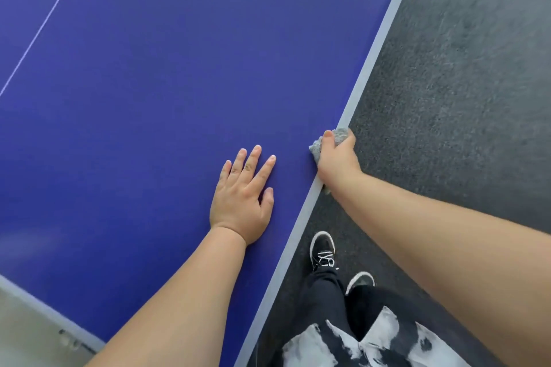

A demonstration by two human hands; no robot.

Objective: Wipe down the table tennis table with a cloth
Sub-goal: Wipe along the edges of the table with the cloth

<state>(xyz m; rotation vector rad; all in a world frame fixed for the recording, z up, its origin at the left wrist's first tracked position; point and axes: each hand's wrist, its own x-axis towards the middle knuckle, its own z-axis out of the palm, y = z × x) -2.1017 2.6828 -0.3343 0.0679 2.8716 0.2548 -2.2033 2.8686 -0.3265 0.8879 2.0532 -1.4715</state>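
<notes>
Gripping a small grey cloth (334,140), the right hand (337,158) is clenched around the side edge of the blue table tennis table (149,98), thumb on top of the surface and the other fingers curled over and below the rim, out of sight. The cloth is bunched inside that grasp: one tuft pokes out ahead of the fingertips against the pale border stripe (378,39), another corner shows beside the thumb on the blue top, and a scrap peeks out behind the wrist under the edge. The left hand (243,197) lies just beside the right one, further in over the table, palm down and flat on the blue surface with all fingers spread and straight, holding nothing. Far beyond the left hand, a thin white centre line (44,21) runs across the tabletop. Behind the left forearm, the table's end border shows, with a grey metal part (70,343) below it that is too blurred to identify. Below the right forearm, off the table, lies dark speckled floor (462,98), where the person's black shoes (323,250) with white laces, dark trousers (322,298) and a black-and-white patterned top (378,340) are visible.
</notes>
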